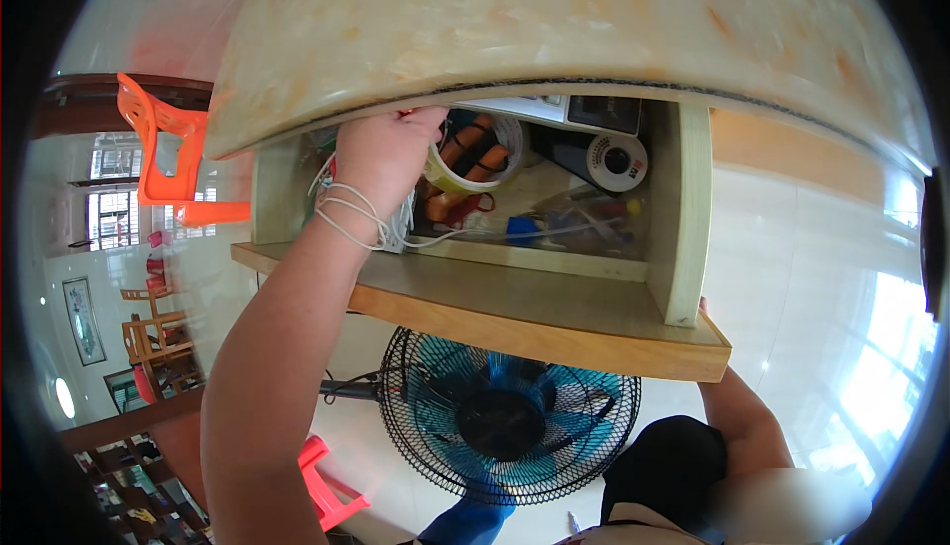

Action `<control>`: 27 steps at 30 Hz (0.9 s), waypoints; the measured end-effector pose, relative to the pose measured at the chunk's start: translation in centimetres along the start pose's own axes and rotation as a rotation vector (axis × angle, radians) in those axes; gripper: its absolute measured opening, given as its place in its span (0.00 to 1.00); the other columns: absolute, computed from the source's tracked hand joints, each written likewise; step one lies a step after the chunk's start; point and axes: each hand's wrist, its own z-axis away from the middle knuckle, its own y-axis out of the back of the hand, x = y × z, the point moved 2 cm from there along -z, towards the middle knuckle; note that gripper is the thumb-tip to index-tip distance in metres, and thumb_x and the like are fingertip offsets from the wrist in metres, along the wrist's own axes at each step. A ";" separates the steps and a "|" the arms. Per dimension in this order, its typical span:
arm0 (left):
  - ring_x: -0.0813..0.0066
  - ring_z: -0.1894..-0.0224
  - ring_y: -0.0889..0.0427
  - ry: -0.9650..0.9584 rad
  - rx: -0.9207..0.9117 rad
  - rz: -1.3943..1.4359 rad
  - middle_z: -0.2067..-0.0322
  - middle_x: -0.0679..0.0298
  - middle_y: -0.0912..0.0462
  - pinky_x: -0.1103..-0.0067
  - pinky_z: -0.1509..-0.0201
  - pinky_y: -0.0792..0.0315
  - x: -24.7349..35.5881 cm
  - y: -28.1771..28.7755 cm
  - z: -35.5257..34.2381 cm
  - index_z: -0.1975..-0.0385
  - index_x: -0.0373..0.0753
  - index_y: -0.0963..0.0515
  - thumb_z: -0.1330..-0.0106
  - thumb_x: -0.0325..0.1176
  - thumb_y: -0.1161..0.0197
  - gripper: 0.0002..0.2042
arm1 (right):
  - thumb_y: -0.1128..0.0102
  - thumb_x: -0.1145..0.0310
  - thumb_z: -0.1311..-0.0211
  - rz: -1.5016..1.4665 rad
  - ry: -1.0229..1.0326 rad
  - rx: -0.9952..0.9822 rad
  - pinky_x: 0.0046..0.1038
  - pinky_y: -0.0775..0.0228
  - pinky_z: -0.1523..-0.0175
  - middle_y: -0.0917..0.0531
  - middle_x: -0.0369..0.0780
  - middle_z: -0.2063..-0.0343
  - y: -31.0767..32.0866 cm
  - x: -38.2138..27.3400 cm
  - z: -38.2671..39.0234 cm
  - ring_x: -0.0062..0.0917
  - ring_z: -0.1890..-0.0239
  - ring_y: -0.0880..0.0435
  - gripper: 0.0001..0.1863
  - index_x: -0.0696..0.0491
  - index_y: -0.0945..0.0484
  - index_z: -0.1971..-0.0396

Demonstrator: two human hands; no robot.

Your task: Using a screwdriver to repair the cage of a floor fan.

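My left hand (391,149) reaches into the left part of a pulled-out wooden drawer (534,347), its fingers curled. A bit of red shows by the fingertips, but what they hold is hidden. A thin white cord (346,211) loops about my wrist and trails across the drawer. Beside the hand lies a yellow-white ring (460,181) with orange-and-black handles (473,147) inside it. My right hand (714,389) is at the drawer front's right corner, mostly hidden behind it; one fingertip shows above the edge.
A marbled tabletop (554,21) overhangs the drawer. Inside are a black thing with a white round end (616,162), a blue piece (520,230) and clear plastic bits. Below stands a fan (500,424) with a black guard. Orange (163,149) and pink (332,486) plastic stools are at left.
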 end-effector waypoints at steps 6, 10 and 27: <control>0.71 0.68 0.19 -0.165 0.087 -0.321 0.70 0.56 0.15 0.74 0.61 0.27 -0.2 0.5 -0.2 0.61 0.32 0.19 0.32 0.38 0.42 0.14 | 0.37 0.64 0.50 -0.074 -0.054 0.059 0.38 0.38 0.47 0.27 0.35 0.53 1.6 -0.9 -1.2 0.31 0.50 0.28 0.24 0.46 0.28 0.50; 0.63 0.65 0.18 -0.450 0.057 -0.510 0.68 0.53 0.16 0.72 0.56 0.26 -0.9 1.6 -0.7 0.58 0.31 0.21 0.29 0.43 0.44 0.17 | 0.36 0.63 0.51 -0.031 -0.057 0.011 0.40 0.38 0.45 0.27 0.36 0.52 1.1 -0.5 -0.4 0.32 0.49 0.29 0.25 0.47 0.28 0.50; 0.77 0.47 0.23 -0.172 -0.520 0.030 0.47 0.60 0.20 0.78 0.41 0.30 0.5 5.9 4.8 0.39 0.33 0.32 0.30 0.32 0.42 0.21 | 0.36 0.63 0.52 -0.077 0.006 -0.051 0.41 0.39 0.45 0.27 0.37 0.52 0.3 0.2 -0.1 0.34 0.49 0.29 0.26 0.46 0.29 0.49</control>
